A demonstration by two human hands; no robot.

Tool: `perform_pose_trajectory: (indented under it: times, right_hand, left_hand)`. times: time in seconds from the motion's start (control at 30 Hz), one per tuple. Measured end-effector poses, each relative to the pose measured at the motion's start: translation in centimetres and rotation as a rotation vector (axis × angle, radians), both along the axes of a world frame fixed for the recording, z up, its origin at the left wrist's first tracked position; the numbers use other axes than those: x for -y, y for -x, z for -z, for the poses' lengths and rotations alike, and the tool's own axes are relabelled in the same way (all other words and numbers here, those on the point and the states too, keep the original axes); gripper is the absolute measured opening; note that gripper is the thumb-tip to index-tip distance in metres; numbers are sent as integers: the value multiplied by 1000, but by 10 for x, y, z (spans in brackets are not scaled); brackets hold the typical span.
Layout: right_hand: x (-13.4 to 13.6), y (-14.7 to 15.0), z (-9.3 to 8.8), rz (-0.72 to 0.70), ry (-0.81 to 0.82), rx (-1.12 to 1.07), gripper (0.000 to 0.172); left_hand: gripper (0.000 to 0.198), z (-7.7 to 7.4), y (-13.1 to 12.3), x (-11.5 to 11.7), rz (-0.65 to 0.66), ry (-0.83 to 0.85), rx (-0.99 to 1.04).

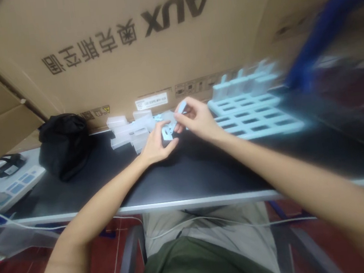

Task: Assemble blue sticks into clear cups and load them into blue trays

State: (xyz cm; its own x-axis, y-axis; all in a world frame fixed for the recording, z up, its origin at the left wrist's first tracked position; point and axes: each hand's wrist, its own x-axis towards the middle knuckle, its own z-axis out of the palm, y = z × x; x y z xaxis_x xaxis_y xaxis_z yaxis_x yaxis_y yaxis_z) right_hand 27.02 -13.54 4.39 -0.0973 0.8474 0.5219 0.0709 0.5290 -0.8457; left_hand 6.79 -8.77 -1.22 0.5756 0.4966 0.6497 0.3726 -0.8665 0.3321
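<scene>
My right hand (198, 118) is closed, its thumb and fingers pinching a light-blue plastic piece (182, 107) with a narrow, handle-like end. A translucent part shows beside its fingertips, and I cannot tell whether it is joined to the blue piece. Just to the left, my left hand (154, 145) has its thumb and index finger spread around another light-blue plastic piece (167, 133). No firm grip on that piece shows. Several translucent plastic boxes (122, 130) lie in a loose group behind and left of my left hand.
Light-blue slotted racks (260, 121) lie on the right of the black table (187, 176), with translucent boxes with blue tops (240, 86) behind them. A large cardboard box (159, 63) walls off the back. A black cloth bag (64, 145) sits left. The blue frame (328, 27) is blurred.
</scene>
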Motion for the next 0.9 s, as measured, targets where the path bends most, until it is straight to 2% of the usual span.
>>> perform_pose_trajectory:
  times: [0.1, 0.17, 0.27, 0.4, 0.43, 0.5, 0.57, 0.7, 0.9]
  right_hand:
    - [-6, -1, 5, -2, -76, -45, 53]
    - [-7, -2, 8, 9, -138, 13, 45]
    - [-8, -2, 14, 101, -267, 238, 28]
    - [-10, -1, 22, 185, -397, 546, 17]
    - [-10, -1, 23, 202, -394, 634, 23]
    - [-9, -1, 26, 249, -346, 801, 43]
    - [-8, -1, 28, 292, -273, 894, 59]
    - [-7, 2, 30, 311, -193, 857, 69]
    - [-7, 11, 39, 338, -276, 756, 80]
  left_hand:
    - [77, 4, 2, -6, 54, -58, -25]
    - [87, 6, 1, -8, 100, -96, -40]
    - [91, 9, -1, -11, 141, -121, -51]
    - [81, 13, -1, -20, 127, -131, -39]
    - [76, 14, 0, -22, 116, -131, -30]
    - [69, 15, 2, -26, 94, -131, -2]
    - [67, 15, 3, -28, 80, -118, 21]
    - [73, 15, 3, -24, 72, -67, 23]
    - [72, 16, 1, -21, 72, -20, 123]
